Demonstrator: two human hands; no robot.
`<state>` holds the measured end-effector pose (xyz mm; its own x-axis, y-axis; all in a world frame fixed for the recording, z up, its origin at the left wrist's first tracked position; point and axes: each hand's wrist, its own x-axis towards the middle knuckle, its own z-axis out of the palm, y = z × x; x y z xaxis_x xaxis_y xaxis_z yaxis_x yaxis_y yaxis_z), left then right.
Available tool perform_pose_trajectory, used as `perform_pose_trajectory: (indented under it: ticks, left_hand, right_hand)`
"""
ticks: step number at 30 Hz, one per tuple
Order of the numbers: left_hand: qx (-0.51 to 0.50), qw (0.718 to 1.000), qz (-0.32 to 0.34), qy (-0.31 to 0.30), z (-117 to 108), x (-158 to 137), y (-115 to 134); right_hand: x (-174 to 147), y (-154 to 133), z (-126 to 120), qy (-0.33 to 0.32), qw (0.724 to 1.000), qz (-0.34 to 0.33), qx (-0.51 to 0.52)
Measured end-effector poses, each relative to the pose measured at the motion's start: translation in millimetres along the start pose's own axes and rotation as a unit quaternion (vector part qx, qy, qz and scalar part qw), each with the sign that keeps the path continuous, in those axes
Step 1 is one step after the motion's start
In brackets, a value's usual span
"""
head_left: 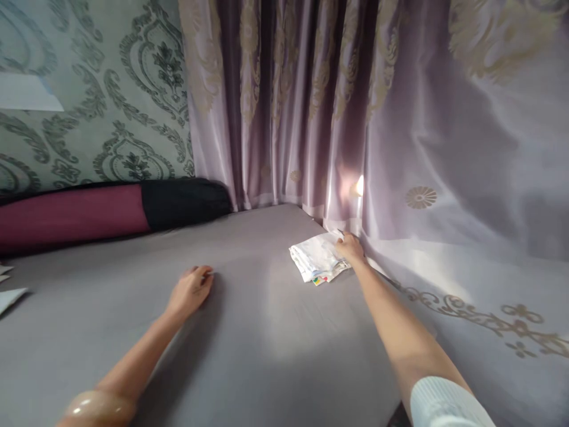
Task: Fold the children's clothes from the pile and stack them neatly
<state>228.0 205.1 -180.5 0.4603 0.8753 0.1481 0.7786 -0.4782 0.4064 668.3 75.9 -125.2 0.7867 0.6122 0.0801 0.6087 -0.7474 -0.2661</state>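
Observation:
A folded white cloth (316, 254) with some coloured print at its lower edge lies in layers on the grey bed sheet (267, 332), close to the curtain. My right hand (351, 248) grips the cloth's right end, fingers bent over it; their tips are partly hidden. Lower and to the left, my left hand (191, 292) is just over the sheet, apart from the cloth. Its fingers are curled in, and nothing shows sticking out of them. A pale bangle (98, 408) circles the left forearm.
Along the patterned wall lies a long maroon and black cushion (111, 207). Pale purple curtains (302, 118) hang at the bed's back and right edges. White flat pieces (11, 298) are partly in view at the far left.

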Motion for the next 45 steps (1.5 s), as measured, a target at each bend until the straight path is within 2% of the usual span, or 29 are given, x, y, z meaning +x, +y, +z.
perform_pose_trajectory:
  ticks: [2,5,7,10,18,23,28,31,34,38,45]
  left_hand:
    - [0.066,0.997,0.017,0.021,-7.9,-13.6,-31.0]
    - [0.120,0.992,-0.026,0.037,-16.3,-34.5,-67.4]
    - [0.133,0.989,-0.051,0.048,-19.2,-45.5,-82.6]
    - [0.138,0.986,-0.077,0.048,-20.0,-53.7,-92.3]
    - [0.141,0.984,-0.099,0.037,-22.7,-52.7,-83.9]
    - [0.132,0.985,-0.101,0.036,-26.4,-54.8,-80.6]
    - [0.125,0.986,-0.096,0.058,-27.0,-55.5,-78.5]
    - [0.127,0.985,-0.095,0.068,-27.0,-55.4,-77.8]
    - [0.133,0.984,-0.091,0.068,-26.8,-55.2,-78.3]
    - [0.142,0.983,-0.097,0.060,-27.9,-55.1,-78.0]
    - [0.136,0.985,-0.101,0.040,-32.7,-55.8,-74.2]
  right_hand:
    - [2.5,-2.5,4.0,0.001,0.999,-0.034,-0.029]
    - [7.6,-5.4,12.4,-0.006,0.997,-0.071,-0.040]
    - [11.1,-6.1,18.2,-0.017,0.995,-0.083,-0.043]
    - [15.1,-5.4,24.9,-0.039,0.995,-0.083,-0.043]
    - [14.6,-1.3,35.3,-0.050,0.995,-0.071,-0.048]
    - [13.6,-1.0,30.1,-0.042,0.995,-0.076,-0.039]
    - [-2.2,-22.9,25.1,-0.019,0.994,-0.096,-0.043]
    - [-21.1,-44.4,34.7,0.003,0.989,-0.140,-0.054]
    - [-35.4,-57.9,46.6,0.001,0.986,-0.147,-0.073]
    - [-40.5,-59.8,54.0,0.018,0.986,-0.149,-0.077]
    - [-42.2,-59.5,50.7,0.016,0.987,-0.144,-0.071]
